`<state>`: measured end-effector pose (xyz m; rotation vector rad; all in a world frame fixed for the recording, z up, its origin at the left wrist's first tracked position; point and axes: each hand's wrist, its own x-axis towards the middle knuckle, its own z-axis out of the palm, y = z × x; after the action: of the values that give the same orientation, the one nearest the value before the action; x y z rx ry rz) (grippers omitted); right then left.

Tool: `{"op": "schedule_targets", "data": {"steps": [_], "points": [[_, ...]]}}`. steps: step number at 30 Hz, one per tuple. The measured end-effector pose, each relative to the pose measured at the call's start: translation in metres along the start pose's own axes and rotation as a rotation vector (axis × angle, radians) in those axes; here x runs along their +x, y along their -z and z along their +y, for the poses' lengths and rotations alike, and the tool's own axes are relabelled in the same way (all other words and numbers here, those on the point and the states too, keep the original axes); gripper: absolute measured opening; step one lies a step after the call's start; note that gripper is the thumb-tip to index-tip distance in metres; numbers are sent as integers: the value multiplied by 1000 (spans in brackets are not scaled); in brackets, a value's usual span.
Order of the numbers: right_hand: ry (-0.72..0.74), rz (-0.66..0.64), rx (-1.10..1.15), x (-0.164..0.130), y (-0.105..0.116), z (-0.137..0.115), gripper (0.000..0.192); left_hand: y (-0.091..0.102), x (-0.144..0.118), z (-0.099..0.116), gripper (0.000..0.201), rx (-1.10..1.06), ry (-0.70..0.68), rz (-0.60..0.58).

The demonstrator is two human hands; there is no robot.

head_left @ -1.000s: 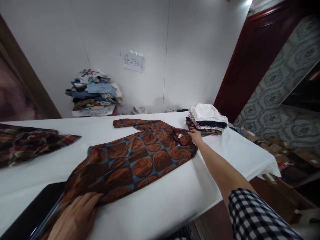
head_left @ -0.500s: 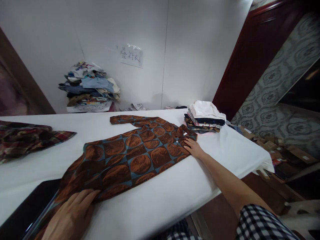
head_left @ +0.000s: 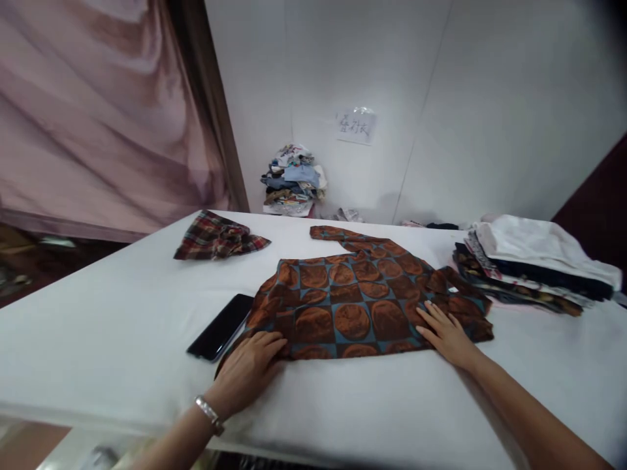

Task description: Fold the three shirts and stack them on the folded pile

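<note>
On patterned shirt (head_left: pixel 362 300), left hand (head_left: pixel 249 369) and right hand (head_left: pixel 445 333), flat.

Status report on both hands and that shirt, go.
Left hand and right hand flat on brown patterned shirt. Shirt spread on white table. Phone partly under its left edge.

Patterned shirt (head_left: pixel 362 307): soft matt cloth. Table cover (head_left: pixel 122 326): smooth white fabric, matt. Phone (head_left: pixel 221 326): glossy black glass. Wristband (head_left: pixel 209 414): shiny metal.
</note>
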<state>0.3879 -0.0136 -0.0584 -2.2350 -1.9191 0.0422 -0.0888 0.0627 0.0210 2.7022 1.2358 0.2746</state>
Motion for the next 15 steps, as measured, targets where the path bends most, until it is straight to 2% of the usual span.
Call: {"op": "schedule_targets", "data": {"steps": [3, 7, 11, 15], "points": [[26, 66, -8, 5, 0, -7, 57, 23, 10, -5, 33, -129, 31, 12], [149, 75, 6, 17, 3, -30, 57, 41, 60, -29, 35, -134, 145, 108], [211, 10, 19, 22, -7, -45, 57, 32, 130, -68, 40, -34, 340, 101], [197, -41, 34, 17, -5, -46, 59, 4, 182, -93, 47, 4, 429, 87]]}}
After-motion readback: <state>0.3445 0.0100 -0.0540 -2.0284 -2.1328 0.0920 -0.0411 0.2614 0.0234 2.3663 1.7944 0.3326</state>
